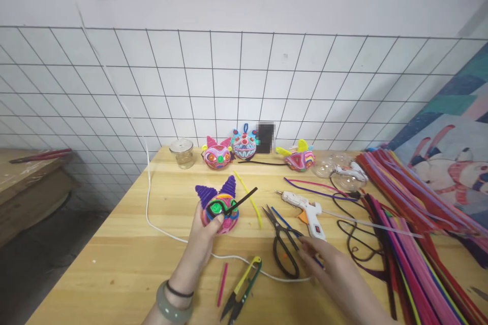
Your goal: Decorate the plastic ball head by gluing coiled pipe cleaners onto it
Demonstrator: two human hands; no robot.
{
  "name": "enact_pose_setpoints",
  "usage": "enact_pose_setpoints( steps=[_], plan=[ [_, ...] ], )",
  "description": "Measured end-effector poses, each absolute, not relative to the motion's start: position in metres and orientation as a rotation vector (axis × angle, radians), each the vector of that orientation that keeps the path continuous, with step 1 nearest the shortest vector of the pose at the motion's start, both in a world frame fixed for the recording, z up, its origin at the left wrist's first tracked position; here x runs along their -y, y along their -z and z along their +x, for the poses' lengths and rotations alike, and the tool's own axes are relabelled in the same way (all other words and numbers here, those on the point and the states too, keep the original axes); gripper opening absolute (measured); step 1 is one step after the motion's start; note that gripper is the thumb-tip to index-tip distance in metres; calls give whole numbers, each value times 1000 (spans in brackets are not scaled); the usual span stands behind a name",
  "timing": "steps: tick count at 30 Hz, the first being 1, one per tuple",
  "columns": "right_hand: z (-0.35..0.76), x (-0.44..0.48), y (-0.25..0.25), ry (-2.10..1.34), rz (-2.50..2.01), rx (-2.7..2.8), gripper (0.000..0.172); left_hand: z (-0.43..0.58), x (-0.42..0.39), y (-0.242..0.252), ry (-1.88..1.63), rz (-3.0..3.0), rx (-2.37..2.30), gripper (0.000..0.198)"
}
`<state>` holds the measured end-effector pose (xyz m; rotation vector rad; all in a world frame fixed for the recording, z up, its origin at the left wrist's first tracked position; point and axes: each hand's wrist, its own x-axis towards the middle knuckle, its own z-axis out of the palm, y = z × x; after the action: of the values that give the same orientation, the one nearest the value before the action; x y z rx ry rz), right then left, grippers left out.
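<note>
My left hand is closed around a colourful pipe-cleaner ball with purple ears, and a black pipe cleaner sticks out from its green eye. My right hand lies low over the table with fingers stretched out, its fingertips touching the handles of the black scissors. A white glue gun lies just beyond the right hand.
Small yellow-green snips and a pink stick lie near the front edge. A white cord crosses the wooden table. Three finished craft heads, a glass jar and clear plastic domes stand at the back. Pipe cleaners pile at right.
</note>
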<state>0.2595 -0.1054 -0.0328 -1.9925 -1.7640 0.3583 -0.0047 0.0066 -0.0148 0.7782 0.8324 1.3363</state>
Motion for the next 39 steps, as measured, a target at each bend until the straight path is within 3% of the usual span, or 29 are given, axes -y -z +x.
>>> enact_pose_setpoints(
  steps=[5,8,26,32,39],
  plan=[
    [233,97,54,38,-1985,2047,27,-5,-9,21,-1386,826,-869,57],
    [232,93,62,99,-2052,2090,31,-4,-9,22,-1408,842,-871,56],
    [228,84,36,-231,-2279,1992,43,-3,-2,9,-1389,957,-928,50],
    [227,82,32,-388,-2302,1952,33,-2,1,1,-1381,972,-952,50],
    [231,83,42,-336,-2188,1891,27,-1,1,-2,-1391,965,-983,55]
  ],
)
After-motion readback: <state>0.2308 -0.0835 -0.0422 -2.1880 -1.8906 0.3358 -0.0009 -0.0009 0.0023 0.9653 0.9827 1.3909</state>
